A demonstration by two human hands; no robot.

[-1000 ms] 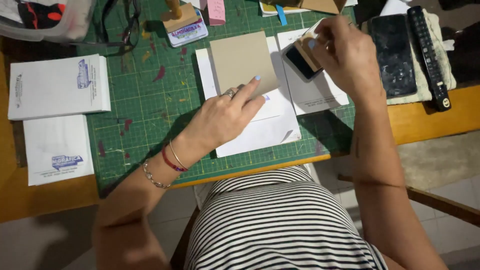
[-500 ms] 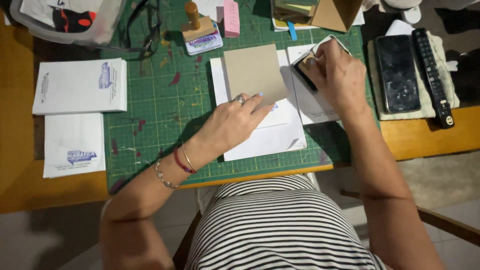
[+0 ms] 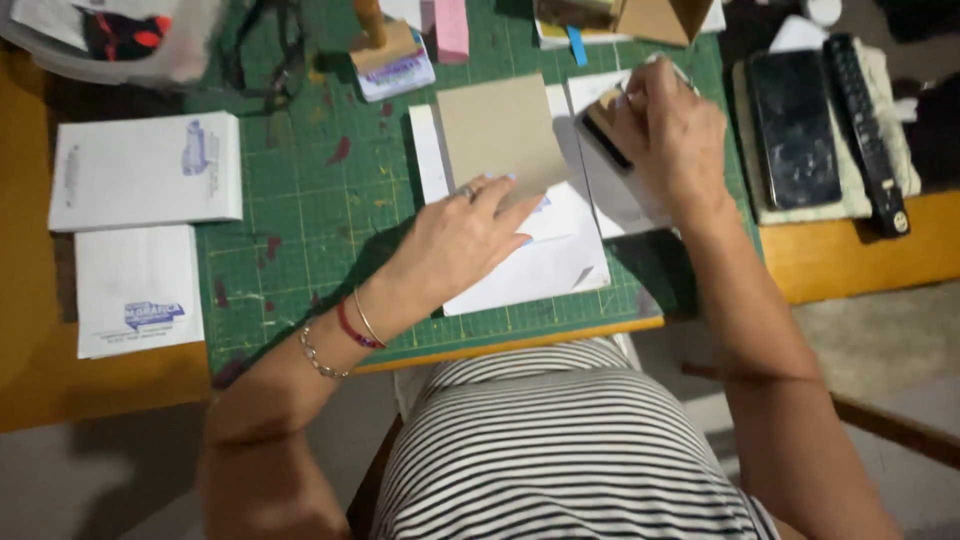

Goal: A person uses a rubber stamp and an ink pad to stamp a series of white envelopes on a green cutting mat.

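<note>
Stamping step: right hand (image 3: 668, 135) grips wooden stamp (image 3: 603, 128) beside tan card (image 3: 498, 135); left hand (image 3: 462, 240), fingers spread, pins white envelope (image 3: 540, 262). Next likely calls for square, even pressure.

A wooden table (image 3: 40, 380) carries a green cutting mat (image 3: 300, 200). Left of the mat, two white envelopes (image 3: 145, 170) lie flat on the wood, one below the other. On the right, a cloth (image 3: 900, 150) holds a phone (image 3: 795, 130) and a remote (image 3: 868, 130).
</note>
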